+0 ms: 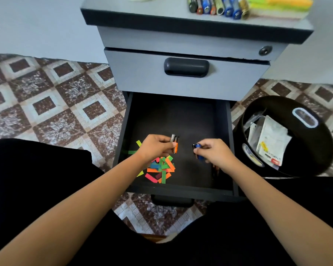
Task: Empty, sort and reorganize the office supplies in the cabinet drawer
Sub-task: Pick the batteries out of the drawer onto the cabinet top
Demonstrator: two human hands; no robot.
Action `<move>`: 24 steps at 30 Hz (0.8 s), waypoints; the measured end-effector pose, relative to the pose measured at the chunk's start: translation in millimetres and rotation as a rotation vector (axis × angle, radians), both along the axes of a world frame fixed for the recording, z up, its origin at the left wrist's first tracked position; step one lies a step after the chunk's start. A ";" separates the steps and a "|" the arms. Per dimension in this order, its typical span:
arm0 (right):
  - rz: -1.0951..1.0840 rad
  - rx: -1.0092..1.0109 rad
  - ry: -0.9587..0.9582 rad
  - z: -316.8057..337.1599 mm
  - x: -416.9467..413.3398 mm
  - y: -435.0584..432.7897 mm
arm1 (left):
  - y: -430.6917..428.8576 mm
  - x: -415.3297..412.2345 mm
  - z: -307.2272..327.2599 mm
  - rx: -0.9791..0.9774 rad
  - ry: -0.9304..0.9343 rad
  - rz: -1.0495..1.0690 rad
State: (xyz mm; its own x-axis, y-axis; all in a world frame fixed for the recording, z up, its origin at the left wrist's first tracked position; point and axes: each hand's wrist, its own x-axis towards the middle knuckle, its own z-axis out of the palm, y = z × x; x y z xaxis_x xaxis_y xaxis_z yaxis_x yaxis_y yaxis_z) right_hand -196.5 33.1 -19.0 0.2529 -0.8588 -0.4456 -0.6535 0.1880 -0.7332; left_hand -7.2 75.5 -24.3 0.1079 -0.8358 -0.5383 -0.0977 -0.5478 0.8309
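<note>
Two hands hold batteries inside the open bottom drawer [181, 116] of a grey cabinet [186, 87].

A black bin [306, 148] stands on the floor to the right of the right hand [217, 152]; a white packet [273, 139] in it reads "STAPLER", upside down, and the rest is too small to read. On the cabinet top, far beyond the fingers, a row of batteries [219, 6] lies side by side, ends toward the camera, next to stacked sticky notes [281, 3]. Coloured paper strips [161, 167] lie scattered on the drawer floor just below the left hand [154, 148]. Its curled fingers [164, 140] pinch two black-and-orange batteries [175, 144], long axes pointing toward the drawer's back. The right fingers [201, 149] curl round a blue battery [200, 157], tilted, its dark end toward the left hand.
</note>
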 end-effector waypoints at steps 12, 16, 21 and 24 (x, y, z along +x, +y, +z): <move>-0.117 -0.125 -0.299 92.3 10.2 -17.8 | -23.8 2.7 74.4 -0.194 -0.018 -0.034; -0.115 -0.248 -0.334 133.0 20.1 -29.2 | -38.2 6.3 118.6 -0.289 0.023 -0.007; -0.066 -0.392 -0.304 180.6 33.5 -48.9 | -56.2 12.8 167.0 -0.404 -0.069 -0.033; -0.055 -0.473 -0.277 209.2 41.4 -64.5 | -71.7 20.1 192.9 -0.474 -0.130 -0.029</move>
